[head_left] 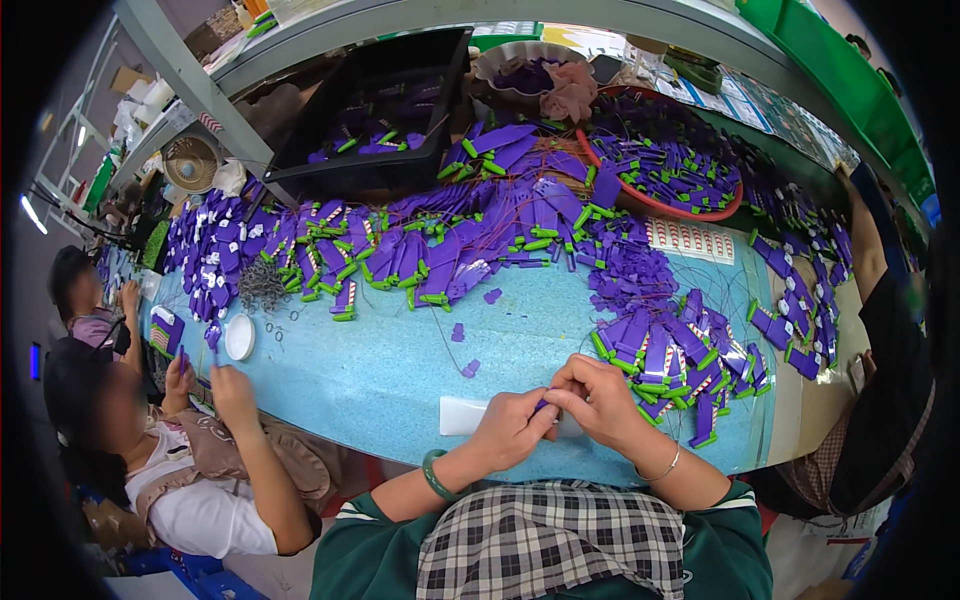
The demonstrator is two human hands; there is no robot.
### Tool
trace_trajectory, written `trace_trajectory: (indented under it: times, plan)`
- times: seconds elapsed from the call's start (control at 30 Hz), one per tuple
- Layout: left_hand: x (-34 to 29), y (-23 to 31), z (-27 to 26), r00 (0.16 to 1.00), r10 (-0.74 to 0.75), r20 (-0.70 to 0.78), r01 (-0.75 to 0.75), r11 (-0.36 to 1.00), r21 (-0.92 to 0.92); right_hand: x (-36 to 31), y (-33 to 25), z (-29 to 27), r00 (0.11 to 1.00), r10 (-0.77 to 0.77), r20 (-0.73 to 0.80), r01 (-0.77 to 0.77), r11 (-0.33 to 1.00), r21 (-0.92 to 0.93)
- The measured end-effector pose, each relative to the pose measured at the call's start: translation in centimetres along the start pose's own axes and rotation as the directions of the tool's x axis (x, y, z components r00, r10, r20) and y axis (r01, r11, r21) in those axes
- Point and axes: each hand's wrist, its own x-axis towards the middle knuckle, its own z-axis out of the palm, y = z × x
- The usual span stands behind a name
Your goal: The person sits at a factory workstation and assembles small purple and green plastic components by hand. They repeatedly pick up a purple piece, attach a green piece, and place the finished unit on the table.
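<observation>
My left hand [508, 428] and my right hand [594, 398] meet near the table's front edge, fingers pinched together. Between the fingertips shows a small purple piece [541, 405], mostly covered, so its shape is unclear. Under my hands lies a white rectangular pad [462, 416]. Just beyond my right hand spreads a heap of flat purple pieces with green ends [655, 352], some with striped stickers. Small purple cut-outs [630, 272] are piled behind that heap. Several loose purple bits, one of them a small tab [457, 332], lie ahead of my left hand.
A long bank of purple-and-green pieces [415, 255] crosses the blue table [390, 380]. Behind it stand a black tray [440, 150] and a red basin [700, 213]. Metal rings [262, 287] and a white dish [240, 337] lie left. Co-workers sit left; another person's arm [868, 235] reaches in right.
</observation>
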Motion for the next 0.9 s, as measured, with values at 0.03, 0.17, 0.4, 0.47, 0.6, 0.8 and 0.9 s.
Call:
trace_trajectory:
  times: [0.03,0.17,0.4,0.47,0.6,0.8,0.9]
  plan:
    - [0.1,0.1,0.1,1.0,-0.019,0.008,0.02,0.999,-0.033,0.0,0.0,-0.1,1.0,0.003,-0.004,-0.003,1.0,-0.001]
    - [1.1,0.7,0.6,0.995,-0.082,0.052,0.087,0.989,-0.117,0.2,-0.2,-0.9,0.999,0.014,-0.035,-0.016,0.999,-0.048]
    - [7.6,-0.7,-7.2,0.943,0.287,-0.169,-0.176,0.859,0.48,2.0,0.0,-11.5,0.993,0.11,0.041,-0.095,0.958,-0.269]
    - [10.0,-1.2,-11.9,0.908,0.306,-0.286,0.012,0.663,0.749,1.5,-0.3,-13.7,0.994,0.037,-0.103,-0.096,0.752,-0.652]
    - [12.1,-2.0,-16.8,0.935,0.091,-0.342,0.259,0.484,0.836,-0.3,-1.1,-11.5,0.966,-0.224,-0.126,0.009,0.519,-0.855]
    - [13.3,-1.6,-18.4,0.98,-0.005,-0.199,0.167,0.564,0.809,-4.5,0.9,-0.8,0.915,-0.258,0.309,0.402,0.623,-0.671]
    - [13.2,-0.5,-17.7,0.98,0.1,-0.175,0.099,0.518,0.85,-5.3,3.5,1.1,0.879,-0.396,0.264,0.458,0.552,-0.697]
